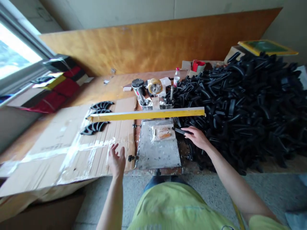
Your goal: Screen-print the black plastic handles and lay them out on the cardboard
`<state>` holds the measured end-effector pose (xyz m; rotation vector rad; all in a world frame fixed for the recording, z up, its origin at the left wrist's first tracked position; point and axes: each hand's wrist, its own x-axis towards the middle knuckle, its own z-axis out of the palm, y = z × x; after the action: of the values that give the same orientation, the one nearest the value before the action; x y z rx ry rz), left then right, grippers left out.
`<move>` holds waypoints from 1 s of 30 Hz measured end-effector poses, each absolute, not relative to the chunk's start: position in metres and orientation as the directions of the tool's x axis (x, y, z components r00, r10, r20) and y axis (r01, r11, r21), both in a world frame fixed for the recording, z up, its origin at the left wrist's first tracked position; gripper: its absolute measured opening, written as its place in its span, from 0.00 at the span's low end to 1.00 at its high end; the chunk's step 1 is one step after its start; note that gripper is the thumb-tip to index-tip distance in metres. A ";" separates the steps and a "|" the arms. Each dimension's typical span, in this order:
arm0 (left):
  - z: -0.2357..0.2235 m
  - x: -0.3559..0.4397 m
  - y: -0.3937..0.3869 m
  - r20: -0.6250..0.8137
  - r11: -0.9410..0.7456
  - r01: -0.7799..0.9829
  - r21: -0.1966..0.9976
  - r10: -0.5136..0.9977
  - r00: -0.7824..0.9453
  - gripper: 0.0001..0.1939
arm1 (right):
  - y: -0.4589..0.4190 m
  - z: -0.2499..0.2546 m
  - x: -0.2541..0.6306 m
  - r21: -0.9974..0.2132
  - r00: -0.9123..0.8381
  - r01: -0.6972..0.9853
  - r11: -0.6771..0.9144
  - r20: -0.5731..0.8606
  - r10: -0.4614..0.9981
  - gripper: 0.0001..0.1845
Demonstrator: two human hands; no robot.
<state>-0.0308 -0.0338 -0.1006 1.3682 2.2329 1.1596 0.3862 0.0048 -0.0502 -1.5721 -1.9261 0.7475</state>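
Observation:
Between the fingers of my right hand (pixel 197 137) is a black curved plastic piece (pixel 181 131), just right of the metal plate (pixel 157 155). My left hand (pixel 116 159) hovers over the cardboard's right edge, fingers apart and holding nothing. On the metal plate sits a small taped jig with orange-brown pads (pixel 164 135). Across the far end of the plate runs a long yellow-edged bar (pixel 148 114). Similar black pieces (pixel 94 127) lie in fanned rows on the cardboard (pixel 59 137), partly hidden by the bar.
A big heap of black plastic pieces (pixel 242 102) fills the right side. Behind the plate stand a paint can (pixel 137 84), a tape-wrapped round part (pixel 154 87) and a plastic bottle (pixel 177 77). Red and black boxes (pixel 62 83) are stacked at left. A green framed screen (pixel 267 47) rests at back right.

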 end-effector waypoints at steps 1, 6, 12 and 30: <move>-0.096 -0.026 -0.029 0.181 0.194 0.602 0.775 0.844 -0.505 0.24 | 0.016 -0.055 0.375 -0.720 -0.226 0.651 0.238 0.115 0.967 0.19; -0.072 -0.008 0.001 0.226 0.031 0.489 0.872 0.860 -0.458 0.20 | 0.057 -0.101 0.319 -0.564 -0.414 0.674 0.477 0.246 0.876 0.18; -0.015 0.012 0.045 0.235 -0.118 0.268 0.956 0.854 -0.463 0.19 | 0.057 -0.121 0.301 -0.395 -0.446 0.756 0.522 0.274 0.852 0.18; 0.029 0.032 0.071 0.208 -0.226 -0.022 0.974 0.925 -0.320 0.25 | 0.060 -0.113 0.253 -0.313 -0.561 0.767 0.561 0.099 0.822 0.28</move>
<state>0.0319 0.0713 0.0285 1.1578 1.2839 1.6420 0.2532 0.0600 -0.1132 -1.3272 -2.5615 0.3446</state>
